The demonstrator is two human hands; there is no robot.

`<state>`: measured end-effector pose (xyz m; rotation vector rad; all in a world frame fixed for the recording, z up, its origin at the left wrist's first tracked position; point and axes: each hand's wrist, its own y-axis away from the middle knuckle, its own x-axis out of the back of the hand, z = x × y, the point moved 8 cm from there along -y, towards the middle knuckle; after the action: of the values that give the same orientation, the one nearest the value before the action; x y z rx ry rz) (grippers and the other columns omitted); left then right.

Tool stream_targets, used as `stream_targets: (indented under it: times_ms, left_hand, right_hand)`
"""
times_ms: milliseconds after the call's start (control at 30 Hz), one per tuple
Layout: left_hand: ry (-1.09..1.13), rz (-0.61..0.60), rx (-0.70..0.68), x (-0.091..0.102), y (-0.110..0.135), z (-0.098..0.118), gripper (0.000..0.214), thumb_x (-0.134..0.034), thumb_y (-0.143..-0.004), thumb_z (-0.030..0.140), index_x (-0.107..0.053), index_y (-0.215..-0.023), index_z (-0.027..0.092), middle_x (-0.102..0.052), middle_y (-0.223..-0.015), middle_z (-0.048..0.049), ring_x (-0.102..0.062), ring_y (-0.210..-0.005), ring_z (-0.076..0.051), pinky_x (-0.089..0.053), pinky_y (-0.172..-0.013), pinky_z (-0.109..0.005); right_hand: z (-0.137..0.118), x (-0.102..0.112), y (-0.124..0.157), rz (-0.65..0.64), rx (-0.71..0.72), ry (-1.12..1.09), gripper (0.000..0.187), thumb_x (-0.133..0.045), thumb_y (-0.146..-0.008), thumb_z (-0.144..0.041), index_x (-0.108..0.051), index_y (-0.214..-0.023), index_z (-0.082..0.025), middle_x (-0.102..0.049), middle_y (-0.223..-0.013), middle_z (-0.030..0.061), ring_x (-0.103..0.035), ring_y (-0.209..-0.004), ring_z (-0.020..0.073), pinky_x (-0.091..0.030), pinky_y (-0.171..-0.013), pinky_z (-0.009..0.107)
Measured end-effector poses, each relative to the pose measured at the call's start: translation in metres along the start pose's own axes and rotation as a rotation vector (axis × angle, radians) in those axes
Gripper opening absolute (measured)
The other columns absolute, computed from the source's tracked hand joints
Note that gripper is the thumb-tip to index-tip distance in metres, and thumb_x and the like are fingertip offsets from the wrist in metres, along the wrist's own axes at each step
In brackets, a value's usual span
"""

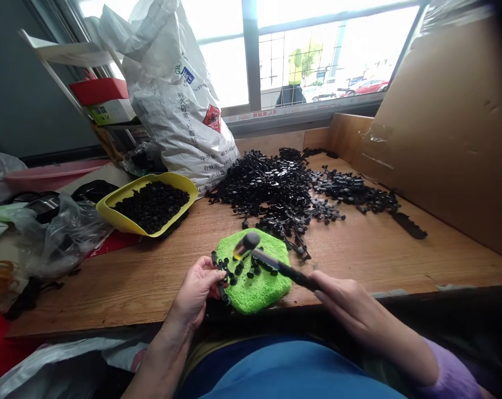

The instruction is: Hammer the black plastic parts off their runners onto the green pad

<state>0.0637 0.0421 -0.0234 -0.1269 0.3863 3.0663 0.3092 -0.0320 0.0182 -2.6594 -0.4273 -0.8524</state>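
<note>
My right hand is wrapped round the dark handle of a small mallet. The mallet's head, black with a yellow-orange part, is over a bright green fuzzy pad and slightly blurred. At the pad's left edge, my left hand pinches a black plastic piece with round knobs between thumb and fingers. Several small black knobbed parts lie on the pad below the mallet head. Whether the mallet touches any of them, I cannot tell.
Beyond the pad is a big heap of black plastic parts. A yellow tub of small black pieces stands left, beside a tall white sack. Cardboard walls the right side. Plastic bags clutter the far left.
</note>
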Motion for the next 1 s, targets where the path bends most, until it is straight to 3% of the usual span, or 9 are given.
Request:
stream_targets:
  times_ms: [133,300,467,700,900,1000]
  left_hand:
    - [0.019,-0.008,-0.026,-0.002,0.001,0.002,0.03,-0.068,-0.061,0.025,-0.043,-0.077,0.019,-0.057,-0.053,0.0054,-0.053,-0.044,-0.008,-0.033,-0.037,-0.014]
    - [0.03,-0.017,-0.051,-0.002,0.0,0.002,0.03,-0.068,-0.061,0.024,-0.044,-0.078,0.02,-0.055,-0.055,0.0065,-0.055,-0.047,-0.01,-0.033,-0.037,-0.014]
    - [-0.014,-0.018,-0.105,-0.003,-0.001,0.004,0.026,-0.065,-0.063,0.021,-0.043,-0.076,0.02,-0.056,-0.054,0.0053,-0.051,-0.045,-0.009,-0.031,-0.035,-0.014]
    - [-0.025,-0.02,-0.069,0.0,-0.002,0.002,0.029,-0.068,-0.062,0.024,-0.043,-0.077,0.02,-0.056,-0.053,0.0047,-0.054,-0.047,-0.01,-0.033,-0.036,-0.014]
    - [-0.072,-0.044,-0.072,0.0,-0.004,0.002,0.027,-0.065,-0.066,0.025,-0.042,-0.078,0.019,-0.056,-0.05,0.0047,-0.043,-0.037,-0.006,-0.031,-0.035,-0.013]
    - [-0.059,-0.043,-0.079,0.001,-0.002,0.002,0.028,-0.067,-0.065,0.025,-0.044,-0.078,0.018,-0.055,-0.051,0.0054,-0.044,-0.038,-0.005,-0.032,-0.036,-0.013]
  right_hand:
    - [-0.008,-0.009,-0.005,-0.111,0.002,0.186,0.016,-0.041,-0.09,-0.026,-0.049,-0.077,-0.023,-0.057,-0.064,0.0016,-0.05,-0.053,0.017,-0.029,-0.051,0.028]
    - [-0.026,0.001,-0.005,-0.021,0.084,0.187,0.014,-0.034,-0.091,-0.02,-0.047,-0.093,-0.023,-0.058,-0.07,0.0037,-0.052,-0.057,0.0183,-0.033,-0.054,0.028]
    - [-0.012,-0.016,-0.004,-0.167,-0.014,0.358,0.015,-0.035,-0.091,-0.024,-0.045,-0.08,-0.023,-0.058,-0.064,0.0022,-0.05,-0.05,0.0174,-0.028,-0.049,0.029]
    - [-0.019,0.006,-0.004,0.002,0.055,0.294,0.015,-0.031,-0.093,-0.023,-0.045,-0.088,-0.023,-0.06,-0.075,0.0052,-0.055,-0.062,0.0197,-0.032,-0.053,0.029]
    - [-0.012,-0.016,-0.006,-0.157,-0.038,0.395,0.021,-0.03,-0.093,-0.027,-0.043,-0.078,-0.022,-0.056,-0.064,0.0018,-0.051,-0.053,0.0166,-0.029,-0.049,0.027]
    - [-0.011,-0.014,-0.005,-0.116,-0.058,0.372,0.023,-0.029,-0.094,-0.028,-0.044,-0.078,-0.021,-0.055,-0.063,0.0011,-0.05,-0.053,0.016,-0.03,-0.05,0.027]
